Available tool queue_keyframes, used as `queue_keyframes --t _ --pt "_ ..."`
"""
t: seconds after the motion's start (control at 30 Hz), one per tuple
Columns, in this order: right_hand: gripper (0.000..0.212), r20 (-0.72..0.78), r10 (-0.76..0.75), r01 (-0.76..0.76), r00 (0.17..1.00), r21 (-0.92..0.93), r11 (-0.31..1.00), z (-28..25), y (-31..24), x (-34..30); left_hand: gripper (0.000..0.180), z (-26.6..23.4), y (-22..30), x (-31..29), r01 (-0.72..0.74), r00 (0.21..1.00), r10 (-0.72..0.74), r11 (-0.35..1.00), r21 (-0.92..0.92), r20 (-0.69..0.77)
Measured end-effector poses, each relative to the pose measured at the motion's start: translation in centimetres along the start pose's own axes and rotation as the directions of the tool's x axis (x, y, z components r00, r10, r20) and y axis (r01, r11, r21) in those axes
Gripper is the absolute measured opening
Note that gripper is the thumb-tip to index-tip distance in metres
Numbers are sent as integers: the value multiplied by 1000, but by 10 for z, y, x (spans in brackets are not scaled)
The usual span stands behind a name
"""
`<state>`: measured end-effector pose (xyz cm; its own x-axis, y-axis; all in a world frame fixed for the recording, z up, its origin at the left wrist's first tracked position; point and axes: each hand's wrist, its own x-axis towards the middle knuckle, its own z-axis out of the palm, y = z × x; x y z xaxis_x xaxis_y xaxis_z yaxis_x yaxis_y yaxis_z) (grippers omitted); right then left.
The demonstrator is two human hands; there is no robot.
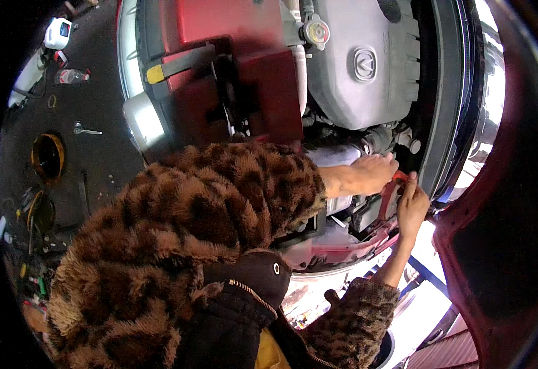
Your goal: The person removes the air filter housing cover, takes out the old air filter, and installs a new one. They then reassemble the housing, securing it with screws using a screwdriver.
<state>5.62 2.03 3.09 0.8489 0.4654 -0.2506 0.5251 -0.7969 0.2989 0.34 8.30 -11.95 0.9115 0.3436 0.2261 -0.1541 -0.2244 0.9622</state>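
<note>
Both arms, in brown spotted fleece sleeves, reach into a car's engine bay. My left hand (pixel 372 174) is closed in a fist-like grip near the bay's far side wall, below the grey engine cover (pixel 346 86). Whatever its fingers hold is hidden. Close beside it, my right hand (pixel 412 208) pinches a small orange-red piece (pixel 400 176) between thumb and fingers. That piece lies between the two hands, and its kind cannot be made out. Under the hands run the red body edge (pixel 367 243) and a dark hose (pixel 378 140).
A metal pressure cap (pixel 317 32) sits beside the engine cover. The raised hood (pixel 515 234) fills the right side. On the dark floor at left lie a plastic bottle (pixel 72 76), a ratchet wrench (pixel 87 130) and a yellow-rimmed round container (pixel 35 155).
</note>
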Motion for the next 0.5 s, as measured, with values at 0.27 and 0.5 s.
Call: queue_keyframes --t 0.27,0.5 --pt "35 -225 -372 413 901 177 893 0 12 -14 23 -3 -11 3 -19 998 20 999 -31 56" --pt "42 -221 -540 547 812 -32 837 -6 16 -12 22 4 -9 1 22 999 -23 999 40 35"
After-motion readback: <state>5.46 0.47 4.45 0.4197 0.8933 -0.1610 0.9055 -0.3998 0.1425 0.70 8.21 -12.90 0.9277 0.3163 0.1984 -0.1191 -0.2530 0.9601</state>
